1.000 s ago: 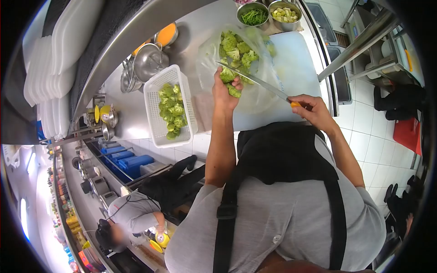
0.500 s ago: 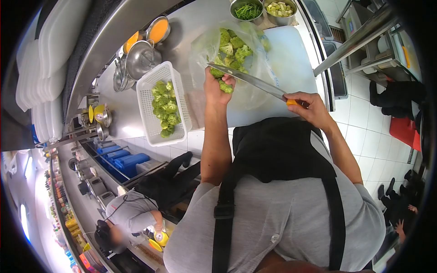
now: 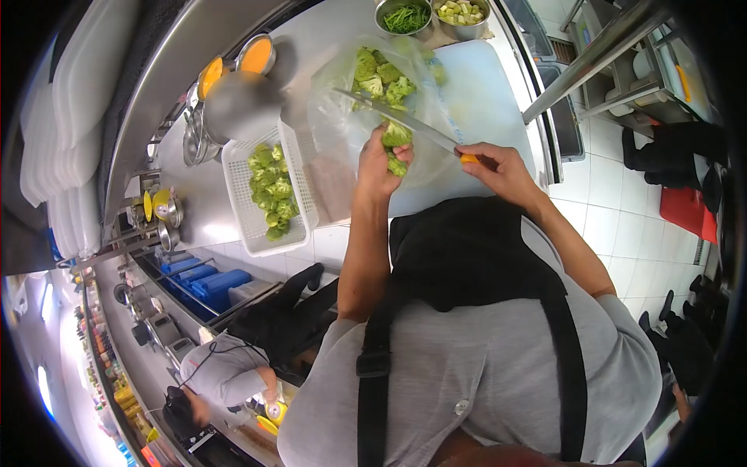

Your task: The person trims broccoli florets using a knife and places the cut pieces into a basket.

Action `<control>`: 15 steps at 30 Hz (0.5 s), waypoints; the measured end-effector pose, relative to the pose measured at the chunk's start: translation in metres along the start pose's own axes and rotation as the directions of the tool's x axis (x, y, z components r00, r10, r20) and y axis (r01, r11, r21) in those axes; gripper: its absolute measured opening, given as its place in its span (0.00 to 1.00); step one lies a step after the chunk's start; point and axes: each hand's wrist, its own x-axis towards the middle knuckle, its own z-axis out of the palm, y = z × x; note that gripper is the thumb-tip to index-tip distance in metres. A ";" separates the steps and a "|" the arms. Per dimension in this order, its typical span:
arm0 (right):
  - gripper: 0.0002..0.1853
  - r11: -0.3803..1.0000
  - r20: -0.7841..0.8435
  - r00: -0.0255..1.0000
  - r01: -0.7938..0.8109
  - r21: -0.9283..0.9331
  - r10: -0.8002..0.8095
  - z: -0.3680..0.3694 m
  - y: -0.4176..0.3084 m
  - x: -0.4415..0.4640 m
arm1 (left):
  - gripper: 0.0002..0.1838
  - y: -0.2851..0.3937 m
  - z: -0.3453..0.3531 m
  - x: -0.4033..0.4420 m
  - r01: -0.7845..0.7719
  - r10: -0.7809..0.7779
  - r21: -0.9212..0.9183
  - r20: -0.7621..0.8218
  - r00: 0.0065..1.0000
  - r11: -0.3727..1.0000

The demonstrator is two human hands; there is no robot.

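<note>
Over the clear bag (image 3: 331, 100) on the counter (image 3: 302, 56) (its blue print (image 3: 452, 125) too small to read), the left hand's (image 3: 378, 166) curled grip holds broccoli (image 3: 397, 135) and the right hand's (image 3: 499, 166) is wrapped round the orange-handled knife (image 3: 418, 126).

Blue bins (image 3: 220, 289), red container (image 3: 686, 212), steel post (image 3: 597, 65)

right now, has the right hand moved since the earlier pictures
Yes: judged against the cutting board, the right hand has shifted left in the picture, away from the board's right edge.
</note>
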 end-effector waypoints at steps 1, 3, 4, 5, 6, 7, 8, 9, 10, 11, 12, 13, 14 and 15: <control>0.18 1.000 -0.002 1.000 -0.018 0.000 0.018 0.000 0.000 0.001 | 0.10 -0.004 0.000 -0.003 -0.004 0.004 0.065 0.002 1.000 0.998; 0.18 0.996 -0.028 0.998 -0.061 0.060 0.063 -0.003 -0.004 0.002 | 0.10 -0.006 0.002 -0.008 -0.022 0.021 0.195 0.005 1.000 0.981; 0.18 0.993 -0.032 0.996 -0.080 0.089 0.083 -0.005 -0.005 0.002 | 0.10 -0.004 0.005 -0.010 -0.052 0.061 0.242 -0.028 0.998 0.969; 0.18 0.992 -0.026 0.996 -0.085 0.088 0.087 -0.006 -0.003 0.003 | 0.10 -0.002 0.009 -0.012 -0.083 0.105 0.288 -0.062 0.993 0.954; 0.18 0.992 -0.018 0.996 -0.090 0.088 0.092 -0.009 0.000 0.002 | 0.11 0.001 0.011 -0.015 -0.110 0.150 0.334 -0.096 0.984 0.936; 0.18 0.992 -0.011 0.995 -0.095 0.087 0.096 -0.011 0.002 0.000 | 0.11 0.003 0.009 -0.015 -0.146 0.192 0.384 -0.083 0.978 0.912; 0.18 0.990 -0.001 0.995 -0.102 0.093 0.103 -0.012 0.002 -0.001 | 0.11 0.006 0.005 -0.014 -0.182 0.233 0.433 -0.067 0.970 0.883; 0.18 0.989 0.008 0.994 -0.108 0.099 0.108 -0.013 0.001 -0.004 | 0.11 0.008 0.002 -0.012 -0.217 0.272 0.481 -0.047 0.961 0.849; 0.18 0.988 0.015 0.993 -0.114 0.105 0.114 -0.013 -0.001 -0.006 | 0.10 0.009 -0.002 -0.009 -0.257 0.348 0.590 -0.043 0.936 0.765; 0.18 0.988 0.022 0.992 -0.129 0.089 0.128 -0.012 -0.004 -0.008 | 0.10 0.009 -0.006 -0.007 -0.286 0.421 0.689 -0.030 0.907 0.666; 0.17 0.987 0.028 0.989 -0.145 0.072 0.143 -0.013 -0.009 -0.010 | 0.10 0.009 -0.006 -0.005 -0.302 0.488 0.776 -0.009 0.873 0.554; 0.17 0.986 0.033 0.987 -0.160 0.055 0.159 -0.013 -0.011 -0.012 | 0.09 0.008 -0.007 -0.004 -0.315 0.540 0.818 0.006 0.842 0.481; 0.17 0.982 0.037 0.983 -0.183 0.035 0.182 -0.014 -0.011 -0.013 | 0.09 0.007 -0.007 -0.003 -0.321 0.587 0.856 0.024 0.809 0.406; 0.17 0.984 0.045 0.984 -0.176 0.034 0.174 -0.014 -0.012 -0.013 | 0.09 0.007 -0.007 -0.002 -0.322 0.631 0.888 0.047 0.774 0.329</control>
